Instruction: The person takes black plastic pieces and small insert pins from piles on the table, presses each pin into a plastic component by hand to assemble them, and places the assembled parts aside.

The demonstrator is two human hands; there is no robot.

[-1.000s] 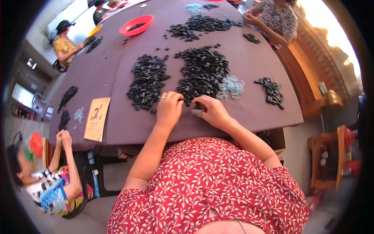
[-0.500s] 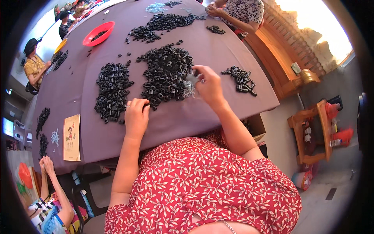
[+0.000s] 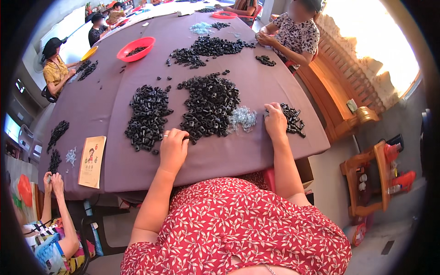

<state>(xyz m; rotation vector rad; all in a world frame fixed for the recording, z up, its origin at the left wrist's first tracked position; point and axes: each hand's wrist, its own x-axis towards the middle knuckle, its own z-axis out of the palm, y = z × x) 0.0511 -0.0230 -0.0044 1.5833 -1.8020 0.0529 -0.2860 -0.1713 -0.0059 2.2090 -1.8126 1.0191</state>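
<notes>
My left hand [image 3: 173, 150] rests at the near edge of the large heap of small black plastic pieces [image 3: 211, 103]. Its fingers are curled, and a small black piece [image 3: 186, 137] shows at thumb and index fingertip. To the left lies a second heap of black pieces [image 3: 147, 118]. My right hand [image 3: 275, 121] is closed in a pinch beside the smaller pile of black pieces [image 3: 294, 121] at the right; what its fingertips hold, if anything, is too small to make out. Between my hands, against the large heap, sits a pile of small clear pieces [image 3: 242, 119].
A brown cloth covers the table [image 3: 220, 158]. At the left lies a booklet [image 3: 92, 161]; farther back stands a red bowl [image 3: 136, 49] of black pieces. Several people sit round the table, one at the near left whose hands [image 3: 54, 183] work there. A wooden bench [image 3: 332, 87] stands right.
My right hand has moved right, from the clear pieces to the smaller black pile, uncovering the clear pile. My left hand stays at the large heap's near edge. The whole view has shifted.
</notes>
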